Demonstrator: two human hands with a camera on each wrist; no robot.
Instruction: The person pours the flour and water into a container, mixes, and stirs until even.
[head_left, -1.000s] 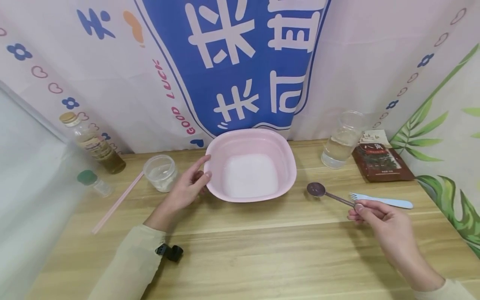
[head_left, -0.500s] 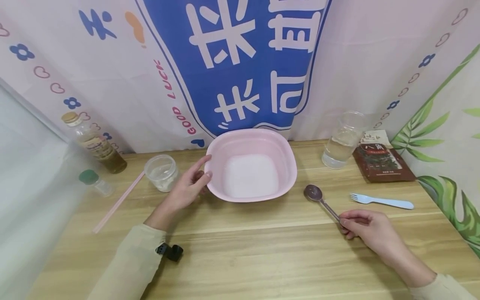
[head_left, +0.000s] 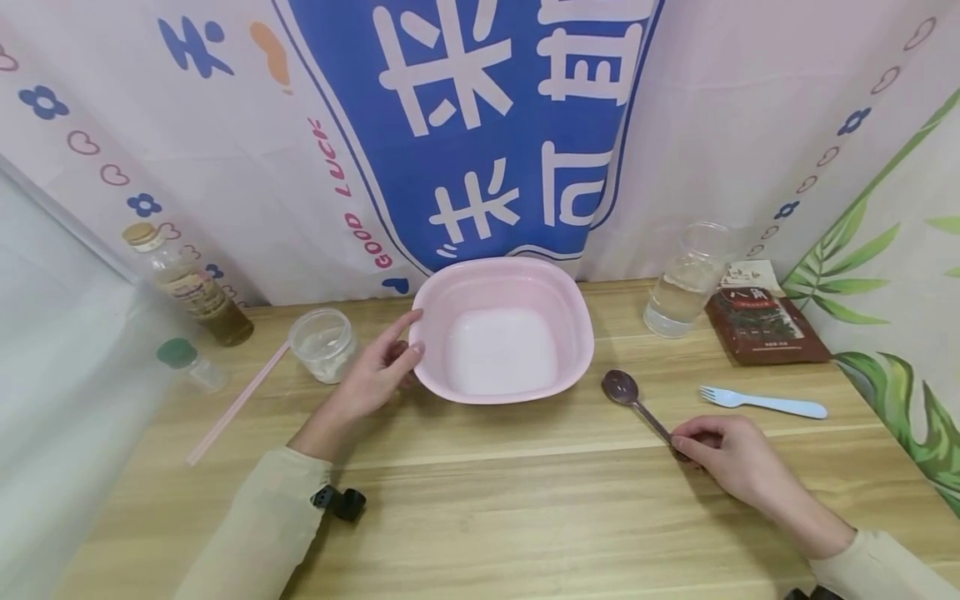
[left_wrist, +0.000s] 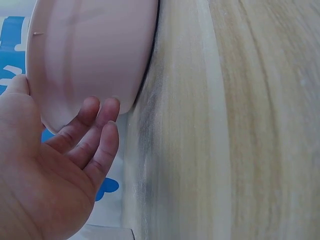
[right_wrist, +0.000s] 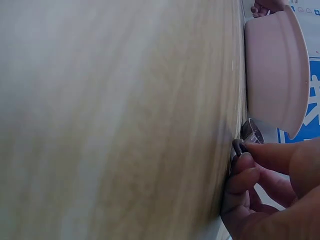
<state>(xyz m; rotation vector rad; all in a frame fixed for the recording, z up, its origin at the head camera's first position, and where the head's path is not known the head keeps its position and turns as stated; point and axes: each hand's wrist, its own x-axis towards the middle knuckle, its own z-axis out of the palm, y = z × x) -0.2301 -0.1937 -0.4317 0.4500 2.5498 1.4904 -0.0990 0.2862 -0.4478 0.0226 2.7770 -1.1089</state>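
Right hand (right_wrist: 272, 192) low in frame, fingertips (right_wrist: 246, 161) curled and pinching dark spoon handle (right_wrist: 238, 148) right against wooden tabletop (right_wrist: 115, 120). Spoon bowl partly visible just beyond fingers, glinting. Pink basin (right_wrist: 275, 70) farther out past the spoon, resting on the table, apart from the hand. Other fingertips at basin's far rim, top edge. Blue-white backdrop behind.

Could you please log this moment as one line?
left hand: open, touching pink plastic basin | right hand: pinching dark metal spoon on wooden table
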